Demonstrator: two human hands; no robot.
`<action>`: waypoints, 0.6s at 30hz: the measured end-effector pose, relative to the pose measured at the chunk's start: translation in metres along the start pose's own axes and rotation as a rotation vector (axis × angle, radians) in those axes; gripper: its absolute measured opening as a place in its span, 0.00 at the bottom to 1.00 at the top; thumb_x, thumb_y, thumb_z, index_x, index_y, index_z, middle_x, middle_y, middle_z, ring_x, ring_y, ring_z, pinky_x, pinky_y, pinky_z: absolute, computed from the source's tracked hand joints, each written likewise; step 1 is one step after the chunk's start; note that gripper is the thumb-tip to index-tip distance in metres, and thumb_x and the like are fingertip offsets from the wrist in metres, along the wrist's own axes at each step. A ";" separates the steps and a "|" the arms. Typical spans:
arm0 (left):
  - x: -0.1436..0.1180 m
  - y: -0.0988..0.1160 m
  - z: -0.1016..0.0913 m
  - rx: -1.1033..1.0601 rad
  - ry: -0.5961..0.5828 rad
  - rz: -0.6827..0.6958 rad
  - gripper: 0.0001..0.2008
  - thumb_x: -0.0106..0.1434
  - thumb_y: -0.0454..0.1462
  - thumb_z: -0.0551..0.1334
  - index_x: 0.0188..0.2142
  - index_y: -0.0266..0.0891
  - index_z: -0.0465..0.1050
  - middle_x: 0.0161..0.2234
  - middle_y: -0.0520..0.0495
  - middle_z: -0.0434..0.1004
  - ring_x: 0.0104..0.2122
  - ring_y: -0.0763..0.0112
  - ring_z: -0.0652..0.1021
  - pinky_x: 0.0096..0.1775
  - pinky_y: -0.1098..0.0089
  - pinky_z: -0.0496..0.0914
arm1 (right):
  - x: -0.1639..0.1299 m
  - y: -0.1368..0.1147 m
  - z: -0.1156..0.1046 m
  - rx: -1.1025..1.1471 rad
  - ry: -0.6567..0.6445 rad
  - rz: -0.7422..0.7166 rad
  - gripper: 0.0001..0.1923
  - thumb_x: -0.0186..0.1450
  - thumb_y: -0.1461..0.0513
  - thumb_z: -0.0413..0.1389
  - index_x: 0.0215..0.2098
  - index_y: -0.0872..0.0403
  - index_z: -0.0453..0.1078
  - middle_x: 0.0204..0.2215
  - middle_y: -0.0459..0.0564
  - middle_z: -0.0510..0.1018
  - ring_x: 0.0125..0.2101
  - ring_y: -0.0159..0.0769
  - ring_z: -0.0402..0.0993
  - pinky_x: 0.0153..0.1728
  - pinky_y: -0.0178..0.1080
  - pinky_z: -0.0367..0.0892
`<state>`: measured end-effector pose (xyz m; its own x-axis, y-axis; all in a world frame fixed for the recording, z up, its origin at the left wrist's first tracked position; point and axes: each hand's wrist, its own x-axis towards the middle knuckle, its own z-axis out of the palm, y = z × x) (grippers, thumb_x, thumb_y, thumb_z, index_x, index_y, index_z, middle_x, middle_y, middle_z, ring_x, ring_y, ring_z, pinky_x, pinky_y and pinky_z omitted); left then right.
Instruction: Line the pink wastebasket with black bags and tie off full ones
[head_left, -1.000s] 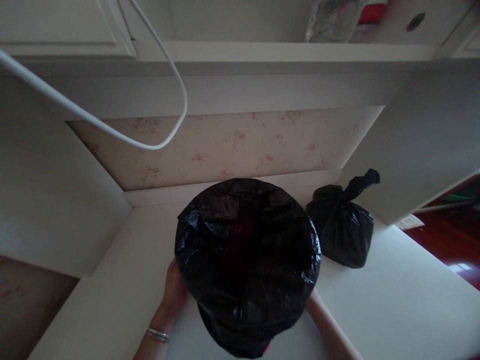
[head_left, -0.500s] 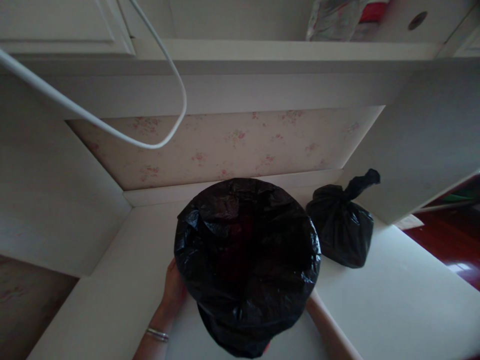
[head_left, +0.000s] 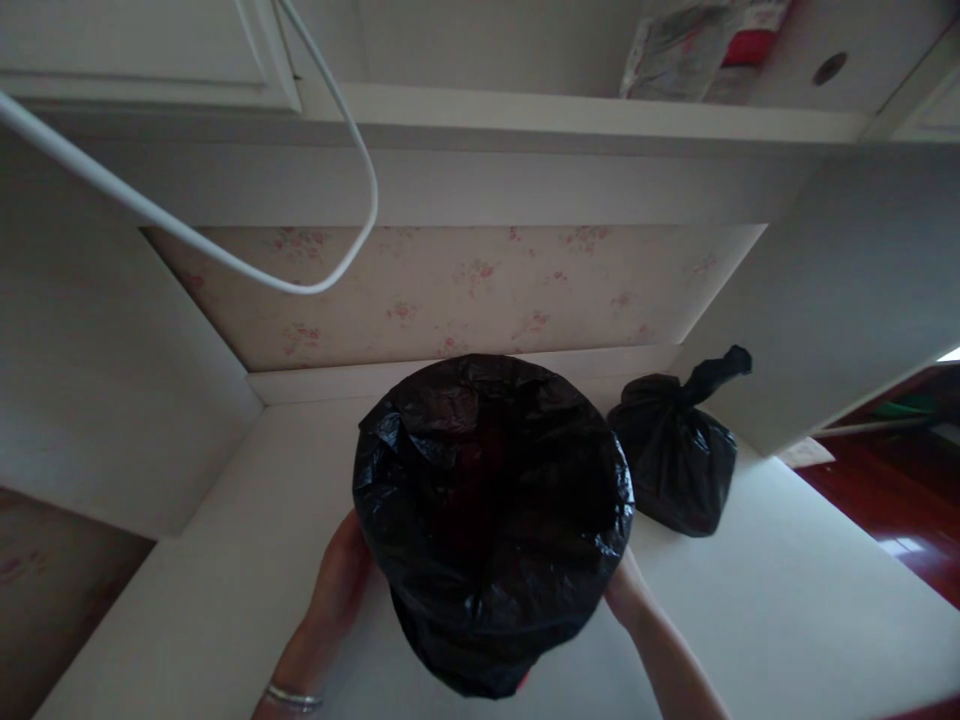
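Note:
A round trash can [head_left: 524,680], of which only a little red shows below, stands on the white surface. A black garbage bag [head_left: 487,620] lines it, folded out over the rim and hanging down outside. My left hand [head_left: 343,565] holds the can's left side under the overhanging bag, slightly blurred. On the opposite side my right hand [head_left: 624,588] holds it too. The fingertips of both hands are hidden by the bag. Inside, the lined can is dark, with a faint reddish tint showing through the plastic.
A knotted black bag [head_left: 679,455] sits close to the can's right. White panels [head_left: 840,280] flank the white countertop [head_left: 750,590]. Above hangs a shelf [head_left: 525,115] holding a clear packet [head_left: 675,50]. A white cable [head_left: 300,288] loops down at upper left.
The view has shifted slightly. My left hand has moved a little at the can's side, and more of my right hand shows. The can stays about where it was.

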<state>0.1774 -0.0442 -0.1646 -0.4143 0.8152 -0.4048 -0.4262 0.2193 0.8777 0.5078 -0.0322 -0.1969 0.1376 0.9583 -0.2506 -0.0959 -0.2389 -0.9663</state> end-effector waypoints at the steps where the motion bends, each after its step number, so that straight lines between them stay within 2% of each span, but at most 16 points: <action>1: -0.005 -0.003 -0.002 -0.031 -0.020 -0.034 0.09 0.59 0.40 0.66 0.36 0.39 0.83 0.34 0.45 0.87 0.45 0.50 0.84 0.48 0.55 0.78 | -0.005 0.000 0.000 0.047 -0.019 0.051 0.25 0.57 0.44 0.67 0.42 0.53 0.81 0.33 0.52 0.85 0.38 0.48 0.81 0.39 0.46 0.76; 3: -0.017 -0.009 -0.006 -0.146 -0.116 -0.149 0.11 0.62 0.42 0.66 0.39 0.41 0.84 0.37 0.43 0.88 0.48 0.50 0.84 0.53 0.54 0.76 | -0.017 0.000 0.001 0.169 -0.097 0.169 0.25 0.56 0.45 0.67 0.44 0.52 0.81 0.37 0.53 0.86 0.39 0.47 0.81 0.42 0.47 0.75; 5: -0.030 -0.014 -0.012 -0.307 -0.309 -0.282 0.12 0.65 0.43 0.64 0.40 0.42 0.84 0.41 0.42 0.88 0.53 0.51 0.82 0.60 0.53 0.71 | -0.028 0.002 0.004 0.280 -0.195 0.264 0.24 0.57 0.46 0.67 0.44 0.53 0.81 0.40 0.54 0.86 0.41 0.46 0.81 0.44 0.46 0.74; 8: -0.044 -0.018 -0.021 -0.472 -0.586 -0.366 0.15 0.70 0.45 0.59 0.41 0.44 0.85 0.45 0.43 0.87 0.60 0.53 0.77 0.66 0.51 0.62 | -0.038 0.007 0.009 0.356 -0.253 0.275 0.21 0.60 0.47 0.66 0.42 0.52 0.82 0.40 0.54 0.86 0.43 0.46 0.81 0.47 0.46 0.73; 12: -0.055 -0.017 -0.032 -0.517 -0.699 -0.359 0.15 0.72 0.40 0.58 0.45 0.44 0.85 0.47 0.43 0.87 0.63 0.54 0.73 0.68 0.51 0.58 | -0.042 0.006 0.011 0.420 -0.214 0.210 0.18 0.59 0.49 0.66 0.43 0.49 0.82 0.40 0.51 0.86 0.44 0.46 0.80 0.48 0.46 0.73; 15: -0.060 -0.015 -0.036 -0.534 -0.794 -0.386 0.17 0.72 0.34 0.56 0.43 0.43 0.87 0.48 0.44 0.86 0.63 0.55 0.73 0.69 0.52 0.56 | -0.044 -0.003 0.013 0.473 -0.200 0.206 0.14 0.57 0.51 0.68 0.37 0.49 0.82 0.40 0.49 0.86 0.42 0.44 0.80 0.46 0.44 0.74; 18: -0.064 -0.011 -0.039 -0.523 -0.824 -0.408 0.19 0.73 0.31 0.54 0.47 0.45 0.86 0.52 0.46 0.84 0.61 0.57 0.75 0.69 0.55 0.56 | -0.045 -0.014 0.014 0.534 -0.190 0.194 0.09 0.57 0.54 0.68 0.32 0.50 0.81 0.36 0.48 0.86 0.38 0.41 0.81 0.43 0.41 0.75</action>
<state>0.1777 -0.1200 -0.1586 0.4290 0.8867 -0.1726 -0.7846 0.4604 0.4153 0.4889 -0.0693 -0.1713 -0.1054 0.9281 -0.3570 -0.5906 -0.3473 -0.7284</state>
